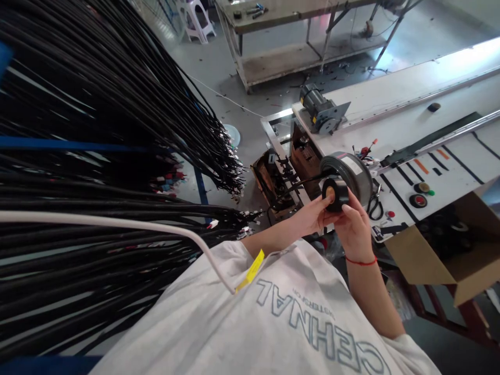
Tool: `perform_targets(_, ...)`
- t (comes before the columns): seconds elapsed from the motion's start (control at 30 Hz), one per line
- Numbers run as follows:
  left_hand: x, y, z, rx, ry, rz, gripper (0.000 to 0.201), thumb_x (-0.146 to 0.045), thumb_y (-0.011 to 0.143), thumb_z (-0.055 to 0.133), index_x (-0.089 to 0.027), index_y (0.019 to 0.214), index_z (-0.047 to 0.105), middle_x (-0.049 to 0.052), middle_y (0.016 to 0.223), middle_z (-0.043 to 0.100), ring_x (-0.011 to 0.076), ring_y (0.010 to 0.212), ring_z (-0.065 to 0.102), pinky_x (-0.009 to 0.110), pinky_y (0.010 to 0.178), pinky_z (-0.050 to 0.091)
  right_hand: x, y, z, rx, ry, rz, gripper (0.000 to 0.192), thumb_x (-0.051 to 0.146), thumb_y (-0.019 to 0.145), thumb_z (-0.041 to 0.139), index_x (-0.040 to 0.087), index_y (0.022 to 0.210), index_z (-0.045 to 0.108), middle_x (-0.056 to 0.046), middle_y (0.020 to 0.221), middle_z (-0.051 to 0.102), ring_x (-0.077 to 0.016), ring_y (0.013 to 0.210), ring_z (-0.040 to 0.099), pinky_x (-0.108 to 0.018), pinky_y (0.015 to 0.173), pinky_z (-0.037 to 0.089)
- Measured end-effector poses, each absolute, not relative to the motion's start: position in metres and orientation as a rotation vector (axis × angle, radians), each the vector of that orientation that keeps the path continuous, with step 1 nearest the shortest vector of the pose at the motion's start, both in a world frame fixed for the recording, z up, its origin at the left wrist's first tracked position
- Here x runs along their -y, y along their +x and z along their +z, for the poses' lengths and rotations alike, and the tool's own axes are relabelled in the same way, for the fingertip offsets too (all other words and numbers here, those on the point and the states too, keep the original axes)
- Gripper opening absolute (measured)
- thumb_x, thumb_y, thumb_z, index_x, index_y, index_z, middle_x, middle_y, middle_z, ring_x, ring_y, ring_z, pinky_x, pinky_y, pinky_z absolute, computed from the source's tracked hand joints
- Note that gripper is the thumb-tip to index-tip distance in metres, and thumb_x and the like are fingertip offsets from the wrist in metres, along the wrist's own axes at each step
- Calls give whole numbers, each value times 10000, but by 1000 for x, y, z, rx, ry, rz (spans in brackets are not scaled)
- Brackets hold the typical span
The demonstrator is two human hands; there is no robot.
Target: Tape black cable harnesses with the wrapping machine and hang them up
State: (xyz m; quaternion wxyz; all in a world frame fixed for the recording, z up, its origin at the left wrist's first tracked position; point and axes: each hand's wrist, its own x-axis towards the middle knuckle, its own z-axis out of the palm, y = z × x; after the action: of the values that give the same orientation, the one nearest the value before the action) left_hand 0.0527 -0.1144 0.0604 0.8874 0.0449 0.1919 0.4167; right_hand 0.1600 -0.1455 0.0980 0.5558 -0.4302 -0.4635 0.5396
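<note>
A roll of black tape (pixel 340 195) with a tan core is between my two hands, in front of my chest. My left hand (pixel 317 214) has its thumb on the core side and its fingers closed beneath. Around the outer edge of the roll, my right hand (pixel 354 221) grips from the right, its wrist ringed by a red string. Just behind the roll stands a large dark grey reel (pixel 353 174) with a white label. Scissors with black handles (pixel 376 205) lie on the bench to the right of my hands.
Bundles of black cables (pixel 117 67) hang along the left. A motor (pixel 318 107) sits on the white bench (pixel 394 114). More tape rolls (pixel 419 200) lie there. An open cardboard box (pixel 406 255) is at right. A metal-legged table (pixel 273 18) stands farther back.
</note>
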Motion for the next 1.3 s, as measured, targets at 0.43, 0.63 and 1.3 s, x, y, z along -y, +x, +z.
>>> perform_targets(0.43,107,56,45,-555,195,832,184,-310,920,640,-137,976,666,56,804,725,135,675,706,162,541,527,135,194,97,1298,-1169,1103,428,456,870,730,313,1266,649,-34,1213,650,-241,1043,649,-409,956,538)
perform_targets(0.63,107,49,40,-657,278,760,190,-297,946,600,-125,995,666,65,827,743,141,661,721,175,576,551,130,219,113,1725,-1437,866,520,438,797,786,244,1265,669,-32,996,717,-244,860,693,-378,806,603)
perform_targets(1.3,113,37,29,-837,441,541,284,-400,957,566,-135,981,663,31,626,691,112,505,639,192,541,538,122,225,92,2039,-1448,601,351,395,873,620,138,1072,751,-49,761,717,-213,629,688,-269,598,575)
